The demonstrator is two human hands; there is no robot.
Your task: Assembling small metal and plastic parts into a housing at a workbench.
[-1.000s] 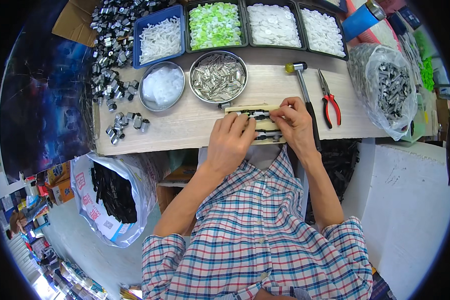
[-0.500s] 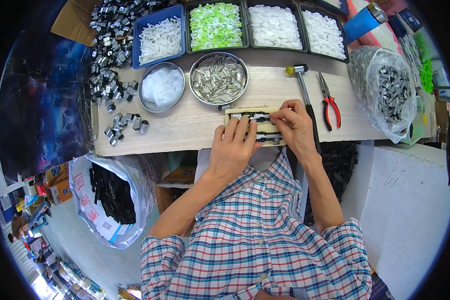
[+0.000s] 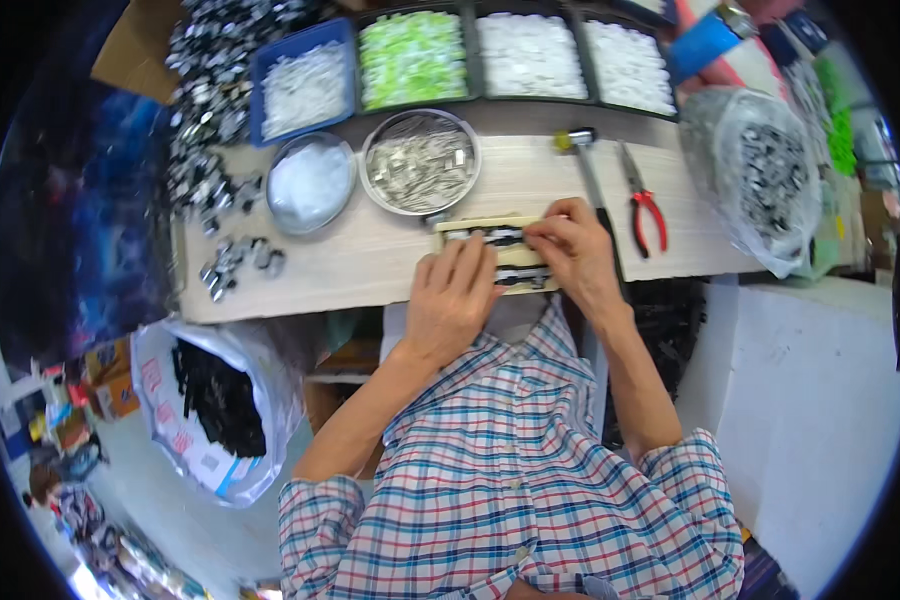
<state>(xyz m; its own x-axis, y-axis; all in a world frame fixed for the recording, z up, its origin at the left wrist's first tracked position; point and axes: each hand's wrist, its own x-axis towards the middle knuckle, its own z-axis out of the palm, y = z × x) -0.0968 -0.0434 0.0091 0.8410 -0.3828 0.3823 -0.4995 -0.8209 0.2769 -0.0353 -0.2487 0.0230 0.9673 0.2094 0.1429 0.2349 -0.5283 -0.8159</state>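
Pale wood, my workbench (image 3: 370, 265) runs across the upper middle of the frame, with a row of trays (image 3: 470, 60) of white and green bits along its top edge and a clear bag of dark metal parts (image 3: 770, 185) at the upper right. Two round metal bowls (image 3: 420, 165) sit left of centre, red-handled pliers (image 3: 645, 205) and a small hammer (image 3: 582, 150) to their right. At the bench's near edge, my left hand (image 3: 450, 300) lies flat, fingers spread, on a small wooden block (image 3: 495, 250) of dark parts, while my right hand (image 3: 575, 250) pinches something on its top edge.
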